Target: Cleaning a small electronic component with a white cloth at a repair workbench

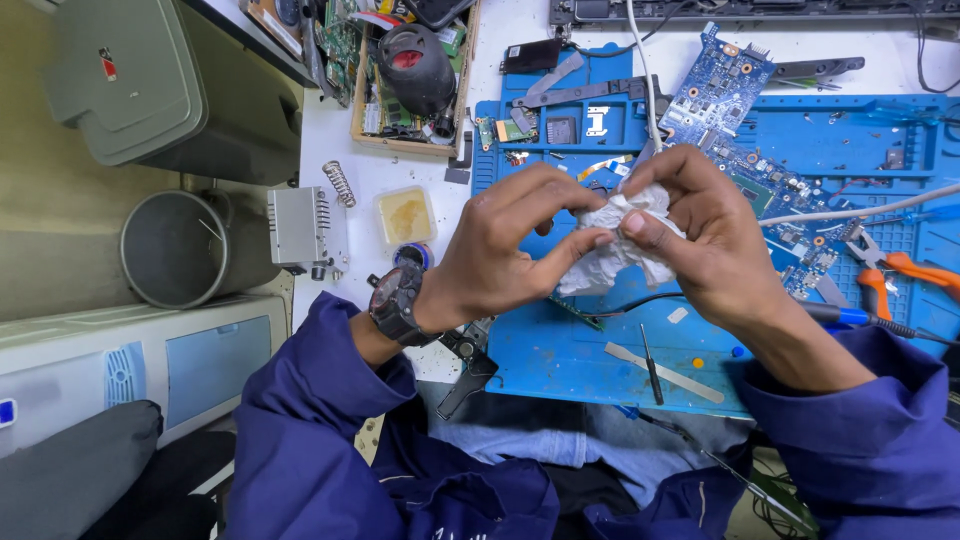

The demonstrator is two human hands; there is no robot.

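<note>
A crumpled white tissue, bunched into a loose, wrinkled wad, is held up above the blue mat on the surface. The left hand pinches its left side between thumb and fingers; the right hand grips its right side, fingers curled over the top. A ragged tail hangs down toward the mat
</note>
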